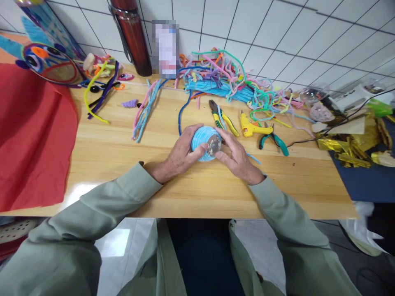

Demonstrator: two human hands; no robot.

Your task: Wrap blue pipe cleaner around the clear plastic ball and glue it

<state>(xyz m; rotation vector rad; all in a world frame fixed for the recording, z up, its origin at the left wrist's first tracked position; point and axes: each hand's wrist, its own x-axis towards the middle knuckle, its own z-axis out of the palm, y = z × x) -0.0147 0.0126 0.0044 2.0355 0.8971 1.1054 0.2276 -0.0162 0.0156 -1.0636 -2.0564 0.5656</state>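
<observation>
Between my hands is a ball wrapped in light blue pipe cleaner (200, 142), with a round clear patch uncovered on its right side. My left hand (185, 150) curls around its left side, the thumb lying across the front. Fingers of my right hand (233, 152) close on its right edge, beside the clear patch. Just beyond the ball lie yellow-and-green pliers (228, 123) and a yellow glue gun (253, 126). Teal-handled pliers (279, 143) rest to the right. A short blue pipe cleaner piece (254, 158) sticks out past my right hand.
A tangled heap of colourful pipe cleaners (219, 84) lies along the tiled wall. A red flask (132, 37) and a blurred upright phone (166, 51) stand at the back. Red cloth (33, 139) covers the left end; gold foil (354, 144) and a black cord are at right.
</observation>
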